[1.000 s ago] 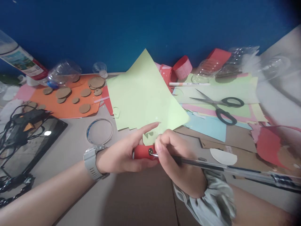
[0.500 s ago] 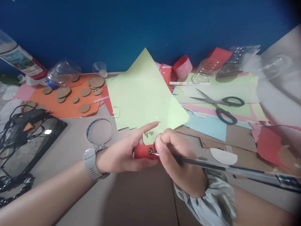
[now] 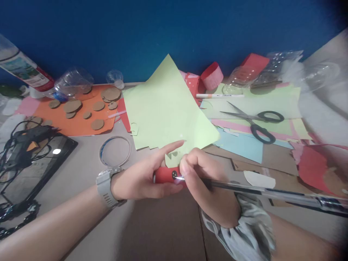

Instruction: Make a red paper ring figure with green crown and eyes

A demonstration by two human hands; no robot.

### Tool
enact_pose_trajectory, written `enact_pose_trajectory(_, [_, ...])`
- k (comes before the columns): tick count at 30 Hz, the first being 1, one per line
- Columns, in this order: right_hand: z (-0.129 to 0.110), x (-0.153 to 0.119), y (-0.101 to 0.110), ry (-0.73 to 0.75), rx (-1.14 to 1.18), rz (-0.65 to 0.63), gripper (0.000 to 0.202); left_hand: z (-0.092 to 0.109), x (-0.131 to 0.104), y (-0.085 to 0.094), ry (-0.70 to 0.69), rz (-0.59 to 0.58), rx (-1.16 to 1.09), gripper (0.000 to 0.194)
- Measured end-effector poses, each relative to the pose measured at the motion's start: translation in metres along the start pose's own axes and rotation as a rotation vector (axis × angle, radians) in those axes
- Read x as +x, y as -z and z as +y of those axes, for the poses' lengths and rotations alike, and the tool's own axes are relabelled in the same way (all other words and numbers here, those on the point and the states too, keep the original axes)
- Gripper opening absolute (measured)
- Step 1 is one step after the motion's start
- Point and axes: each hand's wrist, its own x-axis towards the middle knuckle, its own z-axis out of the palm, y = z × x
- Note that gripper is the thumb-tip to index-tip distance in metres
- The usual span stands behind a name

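My left hand, with a grey watch at its wrist, is closed round a small red roll near the table's front edge. A black round mark with pale dots shows on the roll. My right hand pinches a clear pen, whose tip is at that mark. A small light-green paper piece with a jagged top stands at the roll's far side. Behind both hands lies a large light-green sheet.
Black-handled scissors lie on coloured papers at right, near a white marker. Cardboard discs rest on orange paper. A tape ring, a dark tablet with cables and plastic bottles are at left.
The pen has tilted slightly, its tip still at the black mark, where pale dots look more distinct. Both hands keep nearly the same place.
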Motion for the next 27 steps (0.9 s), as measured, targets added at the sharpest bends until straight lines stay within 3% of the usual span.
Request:
enact_pose_trajectory(19, [0.0038,-0.0002,-0.0034,0.047,-0.011,0.039,0.027,-0.0043,-0.0003,0.0003,-0.046,-0.026,-0.038,0.087])
enact_pose_trajectory(27, [0.0015,-0.0004,-0.0017,0.033,-0.002,0.028,0.027,-0.0025,0.0006,0.0005,-0.035,0.007,0.044,0.087])
